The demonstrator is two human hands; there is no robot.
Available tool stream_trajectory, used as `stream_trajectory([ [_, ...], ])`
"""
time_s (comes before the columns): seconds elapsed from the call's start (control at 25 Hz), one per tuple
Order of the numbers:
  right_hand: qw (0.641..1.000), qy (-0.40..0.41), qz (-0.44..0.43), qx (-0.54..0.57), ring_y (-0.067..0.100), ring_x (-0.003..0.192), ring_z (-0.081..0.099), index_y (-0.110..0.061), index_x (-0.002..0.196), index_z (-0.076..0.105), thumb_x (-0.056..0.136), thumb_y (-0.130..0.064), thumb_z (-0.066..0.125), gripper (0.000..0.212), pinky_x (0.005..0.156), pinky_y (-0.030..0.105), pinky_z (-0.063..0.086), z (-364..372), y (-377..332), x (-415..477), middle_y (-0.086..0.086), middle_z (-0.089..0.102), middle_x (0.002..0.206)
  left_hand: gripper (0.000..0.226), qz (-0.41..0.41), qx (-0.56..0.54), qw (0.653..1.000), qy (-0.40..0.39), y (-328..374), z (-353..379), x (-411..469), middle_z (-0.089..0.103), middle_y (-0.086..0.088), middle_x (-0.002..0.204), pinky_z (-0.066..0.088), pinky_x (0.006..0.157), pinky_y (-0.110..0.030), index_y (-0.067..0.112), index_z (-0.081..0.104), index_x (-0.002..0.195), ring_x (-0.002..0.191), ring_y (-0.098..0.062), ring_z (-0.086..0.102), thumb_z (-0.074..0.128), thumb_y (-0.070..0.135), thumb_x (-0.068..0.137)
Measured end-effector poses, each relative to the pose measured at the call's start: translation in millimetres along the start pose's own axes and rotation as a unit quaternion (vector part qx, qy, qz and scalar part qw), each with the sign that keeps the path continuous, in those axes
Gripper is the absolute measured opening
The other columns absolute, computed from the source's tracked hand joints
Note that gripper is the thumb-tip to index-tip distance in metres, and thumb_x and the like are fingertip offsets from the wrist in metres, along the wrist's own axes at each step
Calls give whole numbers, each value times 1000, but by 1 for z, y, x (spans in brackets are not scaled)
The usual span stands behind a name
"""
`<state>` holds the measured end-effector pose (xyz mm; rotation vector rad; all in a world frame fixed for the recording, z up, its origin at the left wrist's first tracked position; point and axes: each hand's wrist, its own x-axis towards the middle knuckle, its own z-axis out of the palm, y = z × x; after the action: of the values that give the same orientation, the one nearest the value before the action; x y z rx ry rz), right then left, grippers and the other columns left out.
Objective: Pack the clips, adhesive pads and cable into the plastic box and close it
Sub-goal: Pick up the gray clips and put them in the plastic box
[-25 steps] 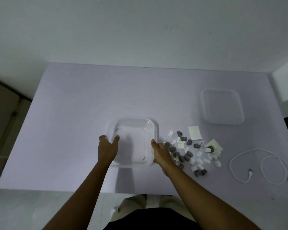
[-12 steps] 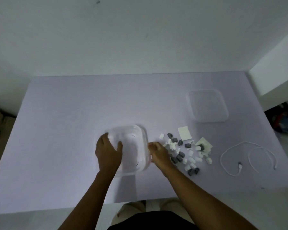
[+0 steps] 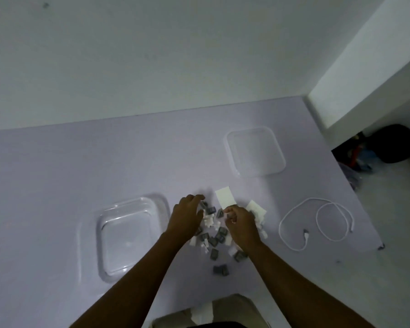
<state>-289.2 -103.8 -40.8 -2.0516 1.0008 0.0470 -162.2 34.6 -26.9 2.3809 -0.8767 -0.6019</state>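
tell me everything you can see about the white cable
The white cable lies loose on the lilac table, to the right of the clip pile and nearer the person than the clear lid. It is thin, round and looks rubbery, curled flat into two uneven overlapping loops. One end, carrying a small plug, lies inside the larger loop; the other end lies at the far right, near the table edge. Nothing touches it but the table; both hands are away from it, at the clips.
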Motion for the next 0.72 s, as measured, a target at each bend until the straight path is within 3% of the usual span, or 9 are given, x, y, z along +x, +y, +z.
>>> stream_trajectory([
  [0.08, 999, -8, -25, -38, 19, 101, 64, -12, 109, 68, 90, -8, 66, 20, 87, 19, 46, 0, 14, 14, 6, 69, 109, 41, 8, 58, 998, -21, 0, 17, 23, 55, -3, 138, 40, 103, -37, 23, 53, 134, 123, -23, 51, 54, 13, 95],
  [0.2, 991, -26, -77, -105, 25, 107, 61, -11, 117, 68, 89, -12, 68, 28, 93, 28, 49, 6, 29, 32, 9, 68, 115, 45, 20, 131, 989, -64, -7, 37, 50, 56, -2, 133, 40, 97, -39, 24, 57, 131, 118, -24, 51, 53, 3, 91],
  [0.44, 964, -31, -205, -166, 27, 99, 58, -14, 111, 73, 84, -10, 72, 28, 79, 35, 55, 20, 42, 56, 7, 70, 109, 16, 30, 188, 979, -78, -16, 53, 71, 64, -1, 105, 42, 81, -37, 22, 69, 104, 99, -23, 54, 57, 19, 93],
  [0.56, 959, -23, -226, -170, 28, 92, 58, -15, 102, 75, 81, -12, 75, 22, 70, 39, 55, 23, 47, 65, 5, 72, 100, 11, -28, 109, 992, -55, -7, 50, 69, 64, -5, 94, 45, 74, -35, 13, 63, 97, 86, -23, 56, 57, 21, 91],
  [0.72, 977, -3, -203, -62, 23, 88, 59, -12, 99, 73, 83, -15, 72, 16, 73, 35, 55, 18, 47, 66, 6, 72, 96, 10, -148, -136, 978, -62, 2, 40, 57, 65, -5, 79, 47, 62, -24, 12, 55, 92, 68, -16, 59, 64, 15, 88],
])
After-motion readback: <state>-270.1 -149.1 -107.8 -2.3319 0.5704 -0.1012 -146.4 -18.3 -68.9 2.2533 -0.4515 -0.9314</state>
